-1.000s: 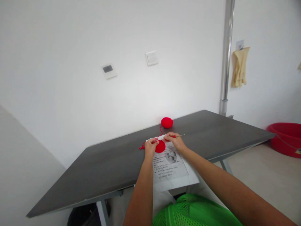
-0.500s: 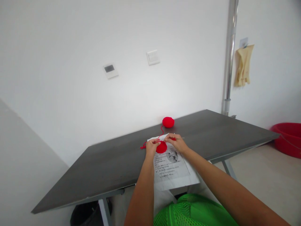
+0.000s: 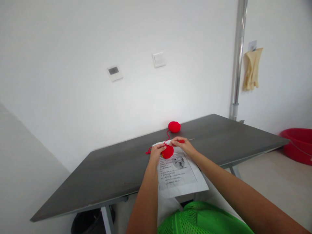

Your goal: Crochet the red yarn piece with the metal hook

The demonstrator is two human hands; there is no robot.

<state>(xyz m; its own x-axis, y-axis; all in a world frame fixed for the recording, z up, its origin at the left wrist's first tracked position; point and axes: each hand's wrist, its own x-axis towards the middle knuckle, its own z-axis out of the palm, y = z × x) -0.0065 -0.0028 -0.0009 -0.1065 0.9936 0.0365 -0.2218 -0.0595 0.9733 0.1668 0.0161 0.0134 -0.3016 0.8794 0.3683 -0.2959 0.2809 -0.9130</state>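
Observation:
Between my hands is a round red crochet piece (image 3: 167,152), with a small yellow marker at its lower left edge. My left hand (image 3: 157,151) pinches the piece at its upper left. My right hand (image 3: 181,144) is closed on a crochet hook (image 3: 181,141) with a red grip, whose thin metal shaft points right. The right fingertips are at the piece's upper edge; the hook's working tip is hidden. A strand of yarn (image 3: 167,135) runs from the work up to a red yarn ball (image 3: 174,127). Beneath lies a printed sheet (image 3: 179,182) with text and a picture.
The dark table (image 3: 117,175) stands against a white wall with a switch (image 3: 159,59) and a thermostat panel (image 3: 114,73). On the right are hanging rubber gloves (image 3: 253,70), a metal pole (image 3: 239,61) and a red basin (image 3: 296,144). A black bin (image 3: 87,222) sits below.
The crochet piece has turned slightly, and its yellow marker now shows. My right hand has shifted a little up and left, and the hook's shaft tilts upward more. The yarn ball stays put.

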